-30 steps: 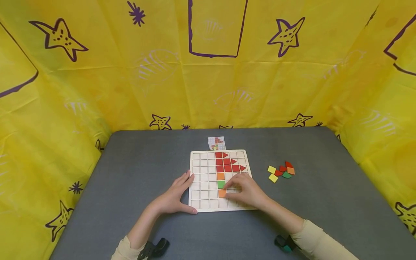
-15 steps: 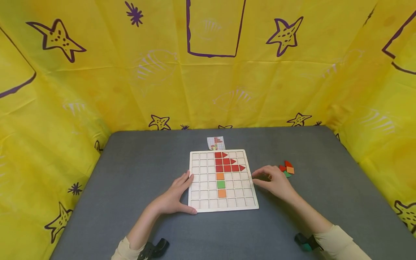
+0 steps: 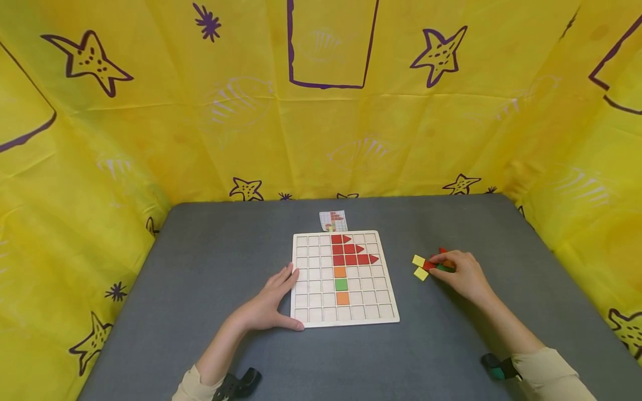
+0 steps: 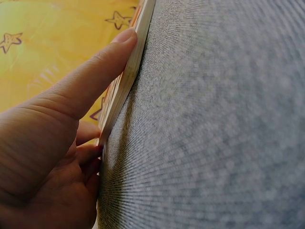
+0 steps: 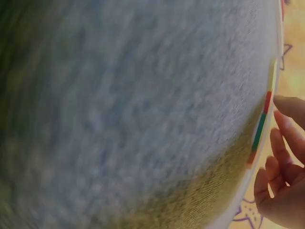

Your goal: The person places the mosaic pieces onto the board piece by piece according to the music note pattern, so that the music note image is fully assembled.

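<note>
A pale wooden grid board lies on the table with red squares and red triangles in its upper rows. Below them, one column holds an orange square, a green square and another orange square. My left hand rests against the board's left side, thumb on the near corner and fingers along the edge. Over the loose pieces at the right is my right hand, thumb and forefinger apart around a red piece and a green piece. It partly covers the pile.
Two yellow squares lie just left of the right hand. Behind the board is a small printed card with a coloured grid picture. The grey table is enclosed by yellow patterned cloth.
My right hand has left the board and moved right to the loose pieces, passing over the yellow squares. My left hand stays at the board's edge.
</note>
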`<action>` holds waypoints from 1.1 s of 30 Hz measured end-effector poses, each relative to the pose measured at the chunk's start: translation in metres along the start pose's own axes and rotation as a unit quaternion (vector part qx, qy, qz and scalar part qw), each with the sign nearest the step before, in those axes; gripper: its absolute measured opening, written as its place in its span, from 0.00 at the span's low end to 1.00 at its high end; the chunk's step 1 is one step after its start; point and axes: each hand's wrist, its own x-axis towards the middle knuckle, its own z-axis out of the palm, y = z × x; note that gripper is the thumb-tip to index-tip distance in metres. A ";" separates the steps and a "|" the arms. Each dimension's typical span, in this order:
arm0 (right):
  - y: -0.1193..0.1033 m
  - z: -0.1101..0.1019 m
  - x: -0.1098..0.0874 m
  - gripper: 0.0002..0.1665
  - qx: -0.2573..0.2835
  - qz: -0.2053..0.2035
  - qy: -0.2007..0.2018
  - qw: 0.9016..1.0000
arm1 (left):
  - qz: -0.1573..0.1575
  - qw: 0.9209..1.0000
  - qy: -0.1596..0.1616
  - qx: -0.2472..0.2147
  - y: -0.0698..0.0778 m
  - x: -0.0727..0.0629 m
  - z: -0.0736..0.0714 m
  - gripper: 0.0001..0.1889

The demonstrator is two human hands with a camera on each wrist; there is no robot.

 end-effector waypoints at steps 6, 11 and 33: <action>0.005 0.000 0.003 0.15 -0.007 0.001 -0.019 1.000 | 0.000 1.000 -0.001 -0.002 0.000 0.000 0.000 0.62; 0.007 0.001 0.006 0.14 -0.010 -0.009 -0.030 0.999 | 0.001 1.000 -0.002 -0.003 0.000 0.000 0.000 0.62; -0.035 0.022 0.004 0.14 0.070 -0.004 -0.013 0.997 | 0.001 1.000 0.003 -0.005 0.003 -0.001 0.000 0.62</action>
